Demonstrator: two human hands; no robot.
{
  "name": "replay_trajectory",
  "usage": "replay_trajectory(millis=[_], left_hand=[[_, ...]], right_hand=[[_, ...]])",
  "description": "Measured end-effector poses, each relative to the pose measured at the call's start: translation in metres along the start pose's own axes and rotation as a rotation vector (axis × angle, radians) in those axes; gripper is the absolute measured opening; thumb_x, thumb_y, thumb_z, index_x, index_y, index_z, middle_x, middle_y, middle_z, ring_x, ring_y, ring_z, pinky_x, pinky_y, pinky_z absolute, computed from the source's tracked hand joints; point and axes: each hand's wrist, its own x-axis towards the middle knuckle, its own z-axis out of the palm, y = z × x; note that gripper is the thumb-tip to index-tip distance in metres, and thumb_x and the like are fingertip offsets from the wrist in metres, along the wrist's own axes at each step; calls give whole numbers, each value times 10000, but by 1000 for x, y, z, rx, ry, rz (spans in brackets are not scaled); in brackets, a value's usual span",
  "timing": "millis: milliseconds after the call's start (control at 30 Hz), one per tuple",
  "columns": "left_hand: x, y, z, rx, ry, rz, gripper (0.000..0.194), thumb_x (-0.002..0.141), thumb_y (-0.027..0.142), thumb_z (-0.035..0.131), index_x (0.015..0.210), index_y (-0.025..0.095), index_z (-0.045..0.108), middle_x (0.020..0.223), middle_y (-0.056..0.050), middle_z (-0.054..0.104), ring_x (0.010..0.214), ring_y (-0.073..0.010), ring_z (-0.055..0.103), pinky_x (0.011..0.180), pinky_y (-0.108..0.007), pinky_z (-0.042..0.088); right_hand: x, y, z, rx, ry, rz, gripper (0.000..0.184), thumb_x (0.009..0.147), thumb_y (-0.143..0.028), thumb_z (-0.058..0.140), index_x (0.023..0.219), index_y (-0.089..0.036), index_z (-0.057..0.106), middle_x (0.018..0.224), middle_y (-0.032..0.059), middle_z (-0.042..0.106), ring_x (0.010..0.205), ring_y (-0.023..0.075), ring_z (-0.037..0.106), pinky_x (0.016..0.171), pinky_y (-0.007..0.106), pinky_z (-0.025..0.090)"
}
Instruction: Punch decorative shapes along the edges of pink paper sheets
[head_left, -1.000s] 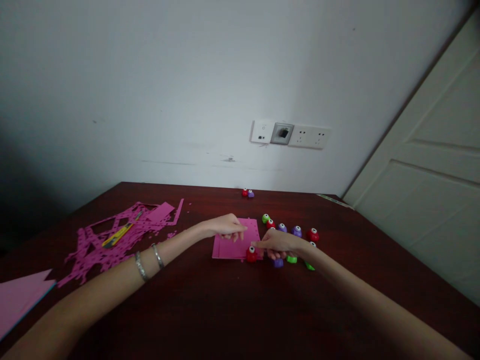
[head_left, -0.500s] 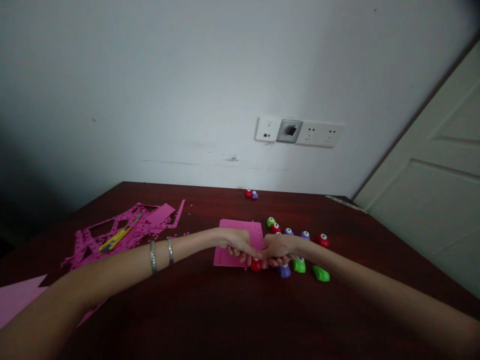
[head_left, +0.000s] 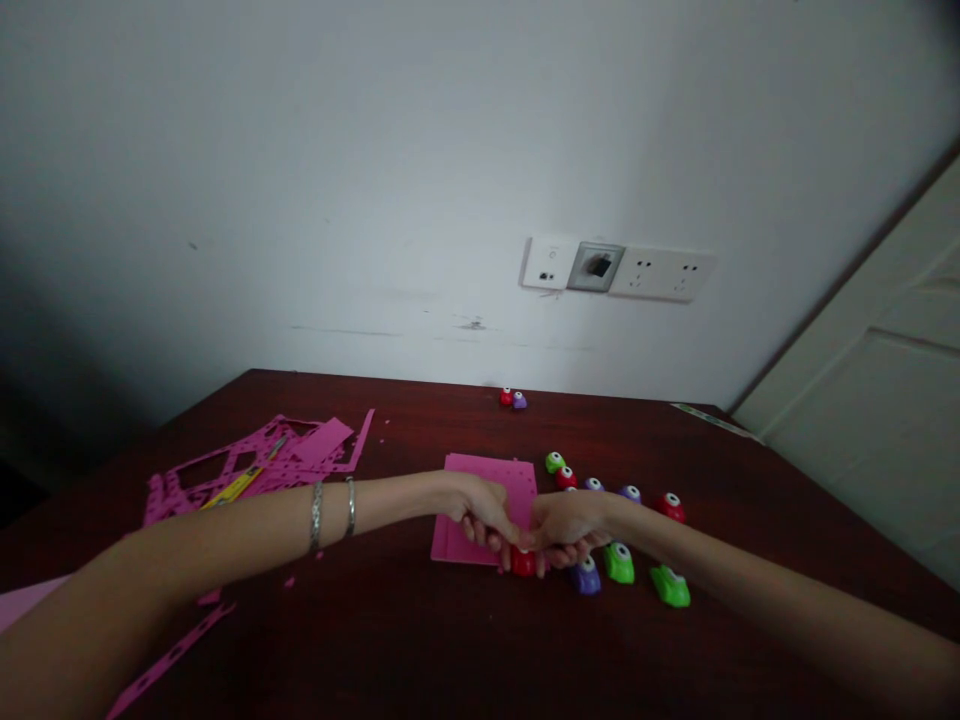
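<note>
A red craft punch [head_left: 523, 563] sits at the near right corner of a stack of pink paper [head_left: 469, 548]. My left hand [head_left: 484, 508] closes on its left side, thumb on top. From the right, my right hand [head_left: 568, 522] grips the same punch, and the two thumbs meet over it. The fingers cover much of the punch, so I cannot tell how far the paper goes into it. Close by my right hand stand a purple punch [head_left: 586, 576] and a green punch [head_left: 619, 563].
More punches, such as a red one [head_left: 672, 507] and a green one [head_left: 670, 586], stand on the right. Two small punches [head_left: 513, 398] are by the wall. Left lie punched pink scraps [head_left: 176, 497] and a yellow utility knife [head_left: 238, 484]. Wall sockets [head_left: 664, 274] are above.
The view has shifted slightly, so everything sits a little lower and mostly further right. Both hands remain on the red punch at the paper's corner.
</note>
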Motion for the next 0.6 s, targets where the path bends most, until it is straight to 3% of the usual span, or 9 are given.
replay_trajectory(millis=[167,600], left_hand=[[-1,-1,4,-69,26,-13,394,510,549,742,524,163,664,435,21,366,338,-34,214,326,-179,104],[-6,4,8,-9,13,3,448,570,607,676,484,168,650,414,25,288,359,-35,190,346,-186,98]], right_hand=[[3,0,-1,-45,-7,-16,296,849,-128,394,626,-103,588,395,-62,443,261,16,298,276,135,156],[-2,2,8,-94,90,-101,269,839,-245,467,620,-119,559,460,-63,466,325,12,324,324,140,192]])
